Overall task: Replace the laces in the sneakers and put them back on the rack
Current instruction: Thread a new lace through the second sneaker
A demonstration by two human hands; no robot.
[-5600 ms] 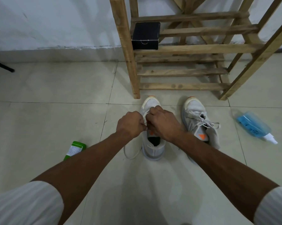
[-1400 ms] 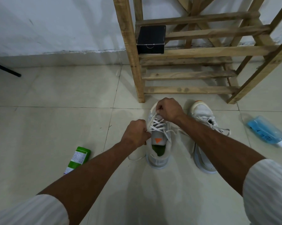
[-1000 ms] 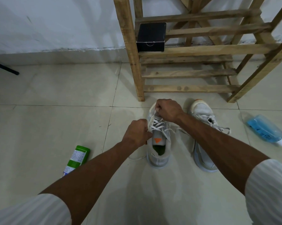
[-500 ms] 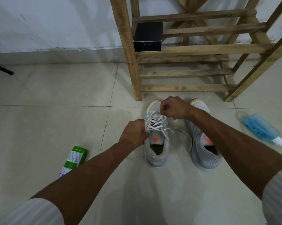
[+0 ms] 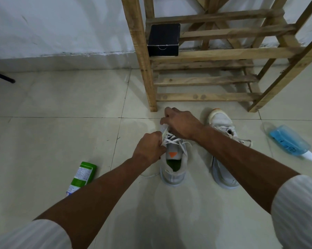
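pale grey sneakers [image 5: 173, 159], white laces [image 5: 171, 139]; green bottle [image 5: 83, 174]

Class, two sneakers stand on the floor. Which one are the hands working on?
The left sneaker, by the rack's front post: both hands grip its laces. The right sneaker sits untouched behind the right forearm.

I'm crouched in what looks like a home entryway — pale tile floor [image 5: 53, 141], scuffed white wall [image 5: 62, 24], a rough wooden rack [image 5: 205, 54] against it — with sneakers [image 5: 221, 126] and a spray bottle [image 5: 289, 141] lying about.
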